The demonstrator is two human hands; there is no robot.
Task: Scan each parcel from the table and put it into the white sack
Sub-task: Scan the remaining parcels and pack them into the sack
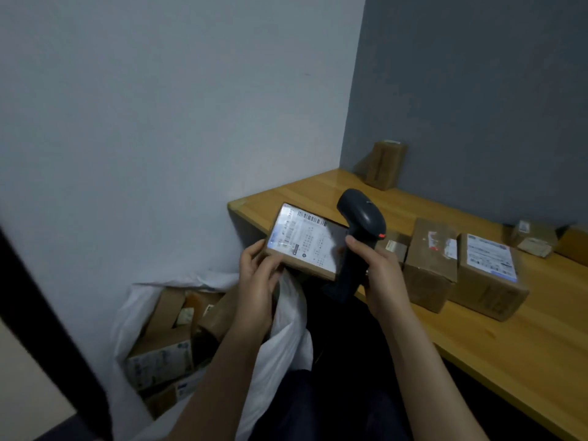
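Note:
My left hand [257,281] holds a flat cardboard parcel [305,240] by its lower left corner, white label facing up. My right hand [378,272] grips a dark handheld scanner [361,224] by its handle, its head above the parcel's right end. Both are held in the air at the left end of the wooden table [509,342]. Below my left arm the white sack [280,338] stands open on the floor with several cardboard parcels [162,354] inside. More parcels stand on the table: two boxes [432,265] [490,275] side by side just right of my right hand.
A tall box [385,165] leans in the table's far corner against the grey wall. Smaller boxes [534,238] lie at the far right by the wall. A dark door frame [47,319] crosses the lower left. My dark trousers [334,402] fill the bottom middle.

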